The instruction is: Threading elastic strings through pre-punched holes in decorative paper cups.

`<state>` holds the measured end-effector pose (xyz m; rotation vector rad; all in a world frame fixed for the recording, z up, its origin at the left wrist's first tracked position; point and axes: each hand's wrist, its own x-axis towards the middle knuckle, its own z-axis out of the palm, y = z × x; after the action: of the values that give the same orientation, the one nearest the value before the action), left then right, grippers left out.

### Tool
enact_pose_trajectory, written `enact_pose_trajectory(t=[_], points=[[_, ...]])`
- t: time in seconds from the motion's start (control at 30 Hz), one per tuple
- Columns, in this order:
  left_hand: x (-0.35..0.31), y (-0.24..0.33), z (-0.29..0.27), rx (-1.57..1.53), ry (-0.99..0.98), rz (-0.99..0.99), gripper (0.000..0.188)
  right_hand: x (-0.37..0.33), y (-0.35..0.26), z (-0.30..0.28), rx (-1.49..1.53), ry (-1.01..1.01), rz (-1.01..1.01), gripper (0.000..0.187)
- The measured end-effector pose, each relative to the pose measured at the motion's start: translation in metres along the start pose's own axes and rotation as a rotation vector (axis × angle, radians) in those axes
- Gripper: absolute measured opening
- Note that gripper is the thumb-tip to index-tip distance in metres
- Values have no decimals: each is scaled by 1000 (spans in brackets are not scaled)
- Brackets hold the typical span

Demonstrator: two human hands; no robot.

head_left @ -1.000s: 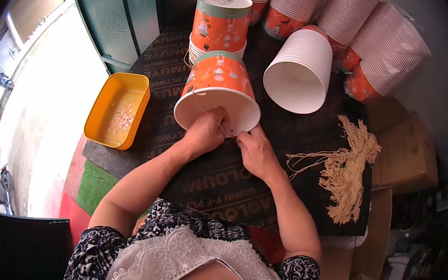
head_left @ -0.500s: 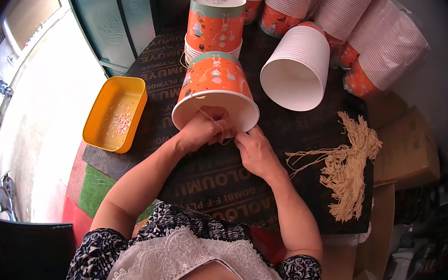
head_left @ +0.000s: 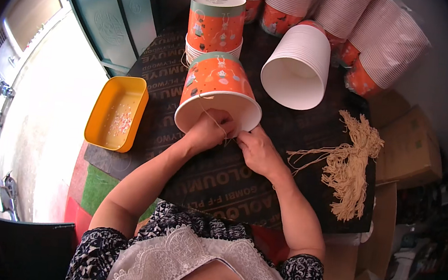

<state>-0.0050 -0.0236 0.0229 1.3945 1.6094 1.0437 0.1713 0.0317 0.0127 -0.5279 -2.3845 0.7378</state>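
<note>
An orange paper bucket with a green band lies tilted in front of me, its white mouth towards me. A thin beige cord hangs from the upper rim and runs down across the mouth to my fingers. My left hand reaches into the mouth, fingers curled and closed on the cord; some fingertips are hidden. My right hand is closed at the lower right rim, thumb and fingers pinching the edge; whether it also holds cord I cannot tell. Behind stands an upside-down stack of matching buckets.
To the left is a yellow tray with small pale and reddish bits. A stack of white-lined buckets lies on its side, mouth towards me. Wrapped bucket stacks line the back. A cord bundle lies right, beside cardboard boxes.
My left hand has shifted slightly right and turned within the bucket's mouth. The bucket has moved a little to the right. My right hand stays at the rim.
</note>
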Motion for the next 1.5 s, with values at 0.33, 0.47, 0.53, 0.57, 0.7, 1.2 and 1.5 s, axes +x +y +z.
enact_pose_trajectory(t=[0.33, 0.47, 0.53, 0.57, 0.7, 1.2, 1.5], points=[[5, -15, 7, -1, 75, 75, 18, -3, -28, 13, -270, 162, 44, 30], [4, -13, 7, -3, 114, 132, 17, -2, -21, 29, -244, 113, 73, 21], [3, -8, 8, -26, 106, 70, 18, -2, -18, 28, -95, 229, 55, 10], [1, -5, 7, -50, 106, 5, 19, -1, -19, 25, -24, 276, 74, 11], [1, -1, 4, -47, 69, -58, 17, -2, -20, 9, 416, 402, 249, 14], [0, -6, -1, 100, -41, 124, 13, -4, -14, -13, 510, 502, 212, 20], [-1, -8, 2, 171, 9, 167, 15, 2, -17, -16, 237, 609, -44, 13]])
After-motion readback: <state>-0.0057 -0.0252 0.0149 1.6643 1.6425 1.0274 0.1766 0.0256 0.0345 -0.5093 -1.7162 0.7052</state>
